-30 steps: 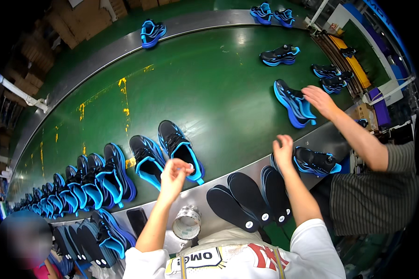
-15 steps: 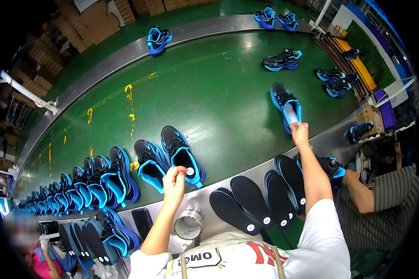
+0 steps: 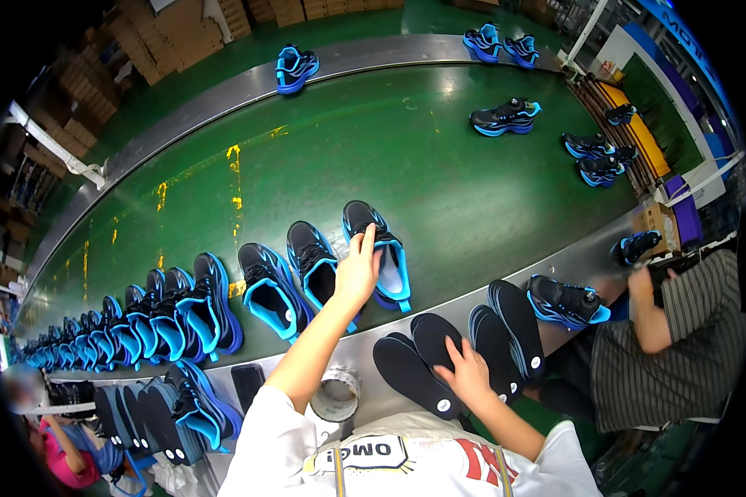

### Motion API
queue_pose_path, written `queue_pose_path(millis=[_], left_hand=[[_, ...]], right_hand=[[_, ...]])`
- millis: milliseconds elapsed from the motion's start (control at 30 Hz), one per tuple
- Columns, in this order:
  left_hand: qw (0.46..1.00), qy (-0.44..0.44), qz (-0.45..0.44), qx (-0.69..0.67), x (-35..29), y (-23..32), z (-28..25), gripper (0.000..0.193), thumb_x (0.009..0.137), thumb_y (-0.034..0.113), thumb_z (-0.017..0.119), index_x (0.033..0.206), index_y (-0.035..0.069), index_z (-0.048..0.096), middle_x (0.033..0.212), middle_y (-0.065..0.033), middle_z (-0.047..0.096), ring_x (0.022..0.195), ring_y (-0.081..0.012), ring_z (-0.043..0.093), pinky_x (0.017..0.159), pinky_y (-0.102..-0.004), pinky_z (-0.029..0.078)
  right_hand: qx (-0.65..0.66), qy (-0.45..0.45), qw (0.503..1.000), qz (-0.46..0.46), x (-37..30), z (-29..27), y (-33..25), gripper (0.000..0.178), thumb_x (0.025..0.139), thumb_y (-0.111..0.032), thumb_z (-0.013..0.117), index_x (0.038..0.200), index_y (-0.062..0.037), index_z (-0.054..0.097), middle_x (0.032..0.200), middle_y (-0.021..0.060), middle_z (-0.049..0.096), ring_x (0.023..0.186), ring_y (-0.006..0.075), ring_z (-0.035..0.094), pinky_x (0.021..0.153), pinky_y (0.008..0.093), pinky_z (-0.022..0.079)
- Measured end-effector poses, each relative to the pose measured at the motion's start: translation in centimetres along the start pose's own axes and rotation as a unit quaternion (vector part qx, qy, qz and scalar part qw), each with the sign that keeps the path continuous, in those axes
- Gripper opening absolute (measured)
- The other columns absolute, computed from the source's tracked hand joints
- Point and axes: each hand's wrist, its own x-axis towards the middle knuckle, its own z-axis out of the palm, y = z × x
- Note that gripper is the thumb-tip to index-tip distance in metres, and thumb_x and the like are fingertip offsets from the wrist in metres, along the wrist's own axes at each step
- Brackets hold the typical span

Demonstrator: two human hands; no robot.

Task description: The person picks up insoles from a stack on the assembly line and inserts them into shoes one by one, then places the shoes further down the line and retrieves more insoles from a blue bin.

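My left hand (image 3: 358, 273) is at the collar and tongue of a black-and-blue sneaker (image 3: 396, 277), its fingers closed on the upper's edge. The sneaker stands on the green belt with its toe pointing away and a pale lining showing inside. Just left of it are two more sneakers, one (image 3: 309, 248) partly behind my wrist and another (image 3: 265, 286) with a round white sticker inside. My right hand (image 3: 470, 377) reaches over the black insoles (image 3: 410, 377) with fingers apart, touching or just above one. More insoles (image 3: 514, 323) lie in overlapping stacks to the right.
A long row of sneakers (image 3: 199, 306) runs left along the green belt (image 3: 307, 157). On the near metal ledge are a phone (image 3: 247, 383), a tape roll (image 3: 336, 389) and a sneaker (image 3: 565, 302). A person in a striped shirt (image 3: 671, 348) sits at right; another is at far left.
The sneaker my right hand held by its heel has come left and nearer, beside the other two. My left hand is now on it. My right hand has left it for the insoles.
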Motion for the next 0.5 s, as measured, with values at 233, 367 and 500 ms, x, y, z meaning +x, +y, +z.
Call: queue_pose_path(millis=[233,367,500], left_hand=[[0.997,-0.037,-0.016,-0.066,1.9,-0.9,0.3,0.044,0.082,0.027,0.05,0.119,0.007,0.038,0.102,-0.0156,0.051,0.077,-0.0347,0.056,0.062,-0.0395,0.047],[0.972,-0.09,-0.133,-0.174,3.1,-0.6,-0.6,0.042,0.083,0.034,0.047,0.116,0.007,0.043,0.099,-0.0181,0.056,0.091,-0.0352,0.053,0.076,-0.0392,0.043],[0.947,-0.132,-0.193,-0.222,3.6,-0.9,-0.5,0.044,0.083,0.035,0.048,0.11,0.0,0.049,0.096,-0.019,0.058,0.091,-0.0264,0.056,0.077,-0.0313,0.042]], right_hand=[[0.049,0.006,0.996,0.068,-5.0,0.7,3.1,0.061,0.071,-0.032,0.06,0.119,-0.0002,0.04,0.113,0.0318,0.041,0.098,0.0416,0.048,0.083,0.0398,0.042],[0.139,0.147,0.979,0.0,-1.9,-5.5,3.8,0.031,0.071,-0.019,0.061,0.093,0.0018,0.059,0.096,0.0255,0.055,0.082,0.0354,0.058,0.07,0.0338,0.048],[0.245,0.014,0.969,-0.024,5.1,-13.7,0.4,0.019,0.07,-0.016,0.062,0.076,0.001,0.062,0.074,0.0138,0.061,0.063,0.0204,0.059,0.058,0.0278,0.046]])
